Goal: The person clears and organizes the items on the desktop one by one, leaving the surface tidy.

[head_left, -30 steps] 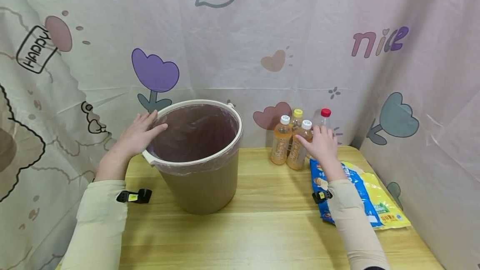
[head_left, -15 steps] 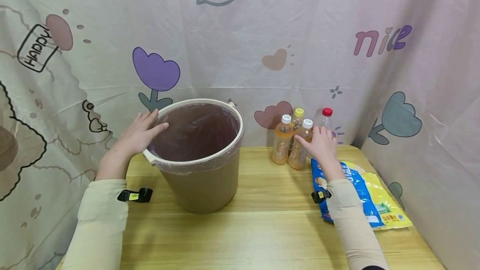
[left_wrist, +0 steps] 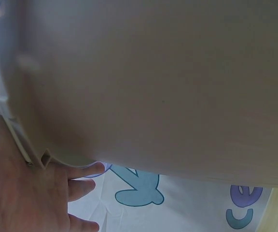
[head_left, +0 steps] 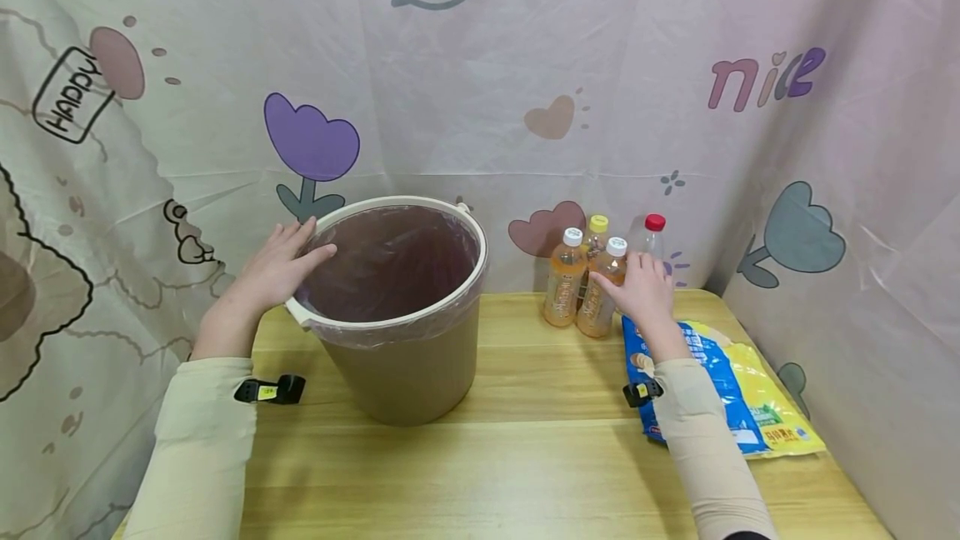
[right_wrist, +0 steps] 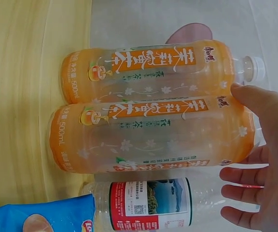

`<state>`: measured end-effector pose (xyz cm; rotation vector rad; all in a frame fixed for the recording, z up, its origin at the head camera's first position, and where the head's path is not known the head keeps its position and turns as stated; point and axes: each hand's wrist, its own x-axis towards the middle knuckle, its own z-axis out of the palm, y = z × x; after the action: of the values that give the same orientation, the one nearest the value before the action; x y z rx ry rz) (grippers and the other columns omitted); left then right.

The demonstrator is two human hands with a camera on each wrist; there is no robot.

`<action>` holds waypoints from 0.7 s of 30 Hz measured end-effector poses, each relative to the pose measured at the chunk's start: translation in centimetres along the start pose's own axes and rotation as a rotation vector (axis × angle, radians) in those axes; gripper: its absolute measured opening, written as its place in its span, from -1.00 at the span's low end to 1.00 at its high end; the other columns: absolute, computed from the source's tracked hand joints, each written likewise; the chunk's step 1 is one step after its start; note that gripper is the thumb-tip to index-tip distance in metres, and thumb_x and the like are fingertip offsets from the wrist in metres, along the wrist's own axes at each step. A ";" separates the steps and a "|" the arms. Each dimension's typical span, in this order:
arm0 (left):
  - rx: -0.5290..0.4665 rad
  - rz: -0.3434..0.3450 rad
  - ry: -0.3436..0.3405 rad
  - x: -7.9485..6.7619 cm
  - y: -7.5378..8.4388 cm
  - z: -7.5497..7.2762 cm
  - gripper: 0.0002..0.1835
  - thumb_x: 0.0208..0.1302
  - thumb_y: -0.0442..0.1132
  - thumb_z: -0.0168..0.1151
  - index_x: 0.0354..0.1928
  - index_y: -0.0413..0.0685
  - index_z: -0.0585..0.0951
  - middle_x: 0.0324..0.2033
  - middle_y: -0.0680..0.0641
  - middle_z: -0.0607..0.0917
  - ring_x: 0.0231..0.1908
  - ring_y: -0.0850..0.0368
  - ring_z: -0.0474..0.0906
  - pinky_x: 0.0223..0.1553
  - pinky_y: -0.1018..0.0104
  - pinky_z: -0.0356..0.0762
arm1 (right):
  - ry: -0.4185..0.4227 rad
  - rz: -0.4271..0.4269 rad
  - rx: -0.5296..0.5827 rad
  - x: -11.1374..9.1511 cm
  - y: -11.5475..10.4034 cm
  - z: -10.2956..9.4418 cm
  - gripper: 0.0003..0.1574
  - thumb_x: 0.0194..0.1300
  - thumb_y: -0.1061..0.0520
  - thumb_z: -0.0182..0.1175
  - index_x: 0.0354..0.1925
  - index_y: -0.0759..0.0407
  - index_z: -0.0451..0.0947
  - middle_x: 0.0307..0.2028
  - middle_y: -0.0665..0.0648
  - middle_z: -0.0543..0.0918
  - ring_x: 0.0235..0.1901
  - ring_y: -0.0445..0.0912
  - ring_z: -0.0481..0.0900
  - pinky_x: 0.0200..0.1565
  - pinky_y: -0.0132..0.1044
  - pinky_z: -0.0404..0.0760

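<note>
My left hand (head_left: pixel 273 269) rests on the left rim of a brown waste bin (head_left: pixel 405 373), its thumb over the inside and its fingers stretched along the outside. A clear liner bag (head_left: pixel 450 315) is folded over the pale rim. The left wrist view shows the bin's outer wall (left_wrist: pixel 153 87) and spread fingertips (left_wrist: pixel 83 189). My right hand (head_left: pixel 645 290) is at the shoulder of the front orange-labelled drink bottle (right_wrist: pixel 148 135), thumb on one side and extended fingers on the other. Beside it stands a matching white-capped bottle (head_left: pixel 562 290).
Behind these stands a yellow-capped bottle (head_left: pixel 597 225), mostly hidden. A clear red-capped bottle (head_left: pixel 654 238) with a red-and-blue label is behind my right hand. Blue (head_left: pixel 727 386) and yellow (head_left: pixel 772 407) snack bags lie under my right forearm. A printed curtain (head_left: pixel 450 90) closes off the table's back.
</note>
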<state>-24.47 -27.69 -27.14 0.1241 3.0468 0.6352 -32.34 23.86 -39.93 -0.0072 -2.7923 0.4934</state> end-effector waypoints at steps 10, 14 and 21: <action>-0.013 0.000 0.001 -0.1 0.0 0.1 -0.09 0.43 0.36 -0.37 0.54 -0.13 -0.20 0.49 -0.41 -0.24 0.47 -0.42 -0.49 0.37 -0.47 -0.37 | -0.006 0.004 -0.003 0.0 0.0 0.2 0.12 0.21 -0.52 0.08 0.28 0.37 0.25 0.21 0.45 0.38 0.23 0.32 0.26 0.24 0.36 0.24; -0.015 -0.001 0.001 -0.1 0.1 0.1 -0.09 0.43 0.36 -0.36 0.54 -0.13 -0.20 0.49 -0.40 -0.25 0.48 -0.42 -0.49 0.36 -0.47 -0.37 | -0.015 0.001 -0.010 0.0 0.1 0.3 0.15 0.21 -0.54 0.05 0.30 0.38 0.23 0.23 0.47 0.36 0.24 0.34 0.25 0.25 0.37 0.23; -0.009 0.006 0.010 -0.2 0.1 0.0 -0.11 0.44 0.33 -0.35 0.54 -0.13 -0.21 0.49 -0.43 -0.21 0.47 -0.44 -0.46 0.37 -0.46 -0.34 | -0.006 -0.002 0.009 -0.1 -0.1 0.2 0.11 0.23 -0.48 0.09 0.32 0.36 0.21 0.25 0.46 0.34 0.26 0.34 0.24 0.27 0.37 0.21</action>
<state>-24.28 -27.58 -27.08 0.1305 3.0540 0.6517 -32.34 23.72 -40.10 -0.0007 -2.7953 0.5064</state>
